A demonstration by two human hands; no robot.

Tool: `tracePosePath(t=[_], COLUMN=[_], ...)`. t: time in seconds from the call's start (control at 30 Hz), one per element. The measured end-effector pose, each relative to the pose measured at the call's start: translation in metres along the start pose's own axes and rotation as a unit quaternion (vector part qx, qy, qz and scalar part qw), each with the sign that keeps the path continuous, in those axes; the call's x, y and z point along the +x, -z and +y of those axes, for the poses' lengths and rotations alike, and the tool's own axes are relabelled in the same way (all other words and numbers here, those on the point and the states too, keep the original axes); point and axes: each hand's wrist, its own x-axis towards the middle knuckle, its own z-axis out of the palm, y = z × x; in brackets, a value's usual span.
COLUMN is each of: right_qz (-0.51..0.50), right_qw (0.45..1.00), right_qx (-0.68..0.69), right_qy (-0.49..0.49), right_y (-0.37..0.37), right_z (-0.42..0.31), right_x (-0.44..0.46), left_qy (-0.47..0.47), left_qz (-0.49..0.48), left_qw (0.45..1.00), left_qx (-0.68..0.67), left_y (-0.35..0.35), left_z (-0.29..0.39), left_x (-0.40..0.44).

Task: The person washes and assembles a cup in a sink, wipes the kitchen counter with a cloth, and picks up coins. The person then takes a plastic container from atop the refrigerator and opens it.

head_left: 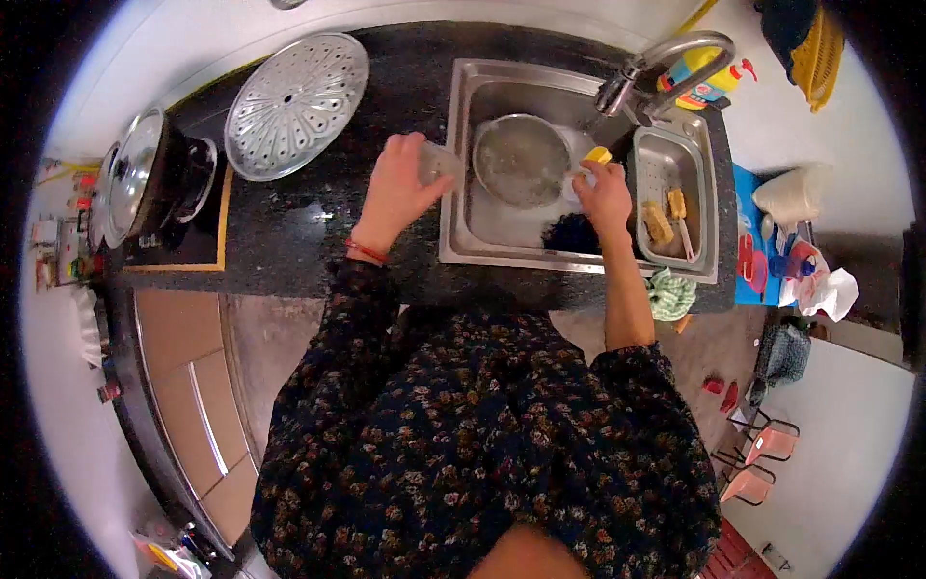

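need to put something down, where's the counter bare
Bare: counter between the perforated plate and the sink, beyond the left hand; also between that hand and the stove. Crowded: around the draining basket, tap and yellow bottle.

1. This is a kitchen, by its look a household one, though the pictures cannot settle that.
2. Upper centre to upper right: a steel sink [511, 257] with an arched faucet [666, 46], a round vessel [521, 159] in its basin and a yellow pump bottle [712, 92] behind it.
3. Upper middle: a dark speckled countertop [405, 87] around the sink.
4. Upper left: a perforated metal steamer plate [299, 101] and a glass-lidded pot [137, 174] on a dark cooktop [178, 253].
5. Lower left: brown cabinet fronts [178, 328].
6. Lower right: chairs [772, 442] and red shoes [730, 396], suggesting a home.
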Motion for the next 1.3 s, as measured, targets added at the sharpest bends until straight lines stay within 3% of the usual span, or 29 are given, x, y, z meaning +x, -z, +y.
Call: tracePosePath(t=[0.07, 0.1, 0.13, 0.17, 0.27, 0.4, 0.53, 0.67, 0.83, 0.87, 0.93, 0.97, 1.07, 1.13, 1.2, 1.27, 1.3], right_qz=[0.03, 0.006, -0.028, 0.029, 0.042, 0.014, 0.042, -0.032, -0.052, -0.071, -0.101, -0.121, -0.207, -0.212, -0.273, -0.349, -0.322], right_qw=[0.957, 0.883, 0.771, 0.687, 0.494, 0.332, 0.452, 0.483, 0.472, 0.455, 0.411, 0.413, 0.416, 0.493, 0.464, 0.385, 0.431], right_qx=[0.288, 0.449, 0.587, 0.667, 0.838, 0.928, 0.883, 0.873, 0.875, 0.886, 0.904, 0.902, 0.885, 0.842, 0.842, 0.854, 0.842], right_qy=[-0.03, -0.135, -0.247, -0.287, -0.23, -0.169, -0.122, -0.059, -0.094, -0.053, -0.06, -0.015, -0.025, -0.065, -0.024, -0.023, -0.022], right_y=[-0.016, -0.005, 0.016, 0.032, 0.066, 0.097, 0.101, 0.093, 0.1, 0.099, 0.099, 0.099, 0.097, 0.104, 0.093, 0.083, 0.079], right_z=[0.008, -0.004, -0.02, -0.041, -0.072, -0.126, -0.18, -0.21, -0.211, -0.202, -0.189, -0.184, -0.184, -0.199, -0.204, -0.208, -0.217], right_x=[0.001, 0.007, 0.002, 0.004, 0.016, 0.021, 0.022, 0.013, 0.003, 0.006, 0.017, 0.017, 0.017, -0.001, -0.009, -0.017, -0.024], left_qy=[-0.029, 0.034, 0.105, 0.101, 0.149, 0.163, 0.193, 0.214, 0.224, 0.228, 0.221, 0.215, 0.22, 0.214, 0.213, 0.217, 0.211], left_qz=[0.116, 0.103, 0.079, 0.088, 0.085, 0.06, 0.076, 0.121, 0.194, 0.213, 0.237, 0.249, 0.285, 0.287, 0.291, 0.3, 0.302], left_qw=[0.984, 0.962, 0.919, 0.898, 0.782, 0.668, 0.643, 0.656, 0.616, 0.601, 0.589, 0.582, 0.579, 0.591, 0.6, 0.605, 0.607], left_qx=[-0.129, -0.251, -0.371, -0.419, -0.599, -0.723, -0.737, -0.714, -0.73, -0.736, -0.741, -0.744, -0.731, -0.723, -0.714, -0.705, -0.704], left_y=[0.011, 0.024, 0.041, 0.058, 0.06, 0.057, 0.05, 0.047, 0.037, 0.036, 0.034, 0.033, 0.032, 0.03, 0.03, 0.031, 0.033], left_z=[-0.003, -0.004, 0.001, 0.01, 0.001, 0.001, 0.006, 0.023, 0.039, 0.044, 0.047, 0.049, 0.059, 0.064, 0.068, 0.072, 0.072], left_x=[-0.005, -0.003, -0.01, -0.014, -0.031, -0.061, -0.088, -0.107, -0.13, -0.136, -0.149, -0.155, -0.167, -0.172, -0.175, -0.178, -0.181])
